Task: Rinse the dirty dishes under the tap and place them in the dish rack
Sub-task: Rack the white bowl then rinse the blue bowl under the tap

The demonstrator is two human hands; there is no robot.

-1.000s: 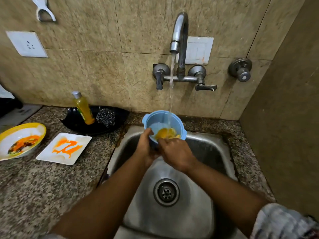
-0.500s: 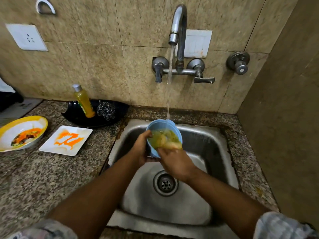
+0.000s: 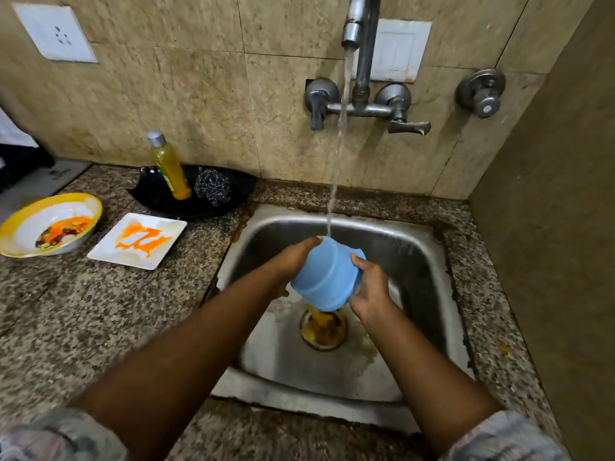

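Both hands, the left hand (image 3: 293, 261) at nine o'clock and the right hand (image 3: 369, 287) at three, clamp a grip around the round blue plastic bowl (image 3: 324, 277), tipped mouth-down over the steel sink (image 3: 416, 261) so orange rinse water pours into the drain (image 3: 322, 331).

Beige stone-look wall tiles (image 3: 199, 104) behind; a white socket plate (image 3: 55, 33) upper left, a white switch plate (image 3: 401, 49) by the spout; speckled granite counter (image 3: 83, 321); a brownish side wall (image 3: 559, 194) at right, perhaps tiled too.
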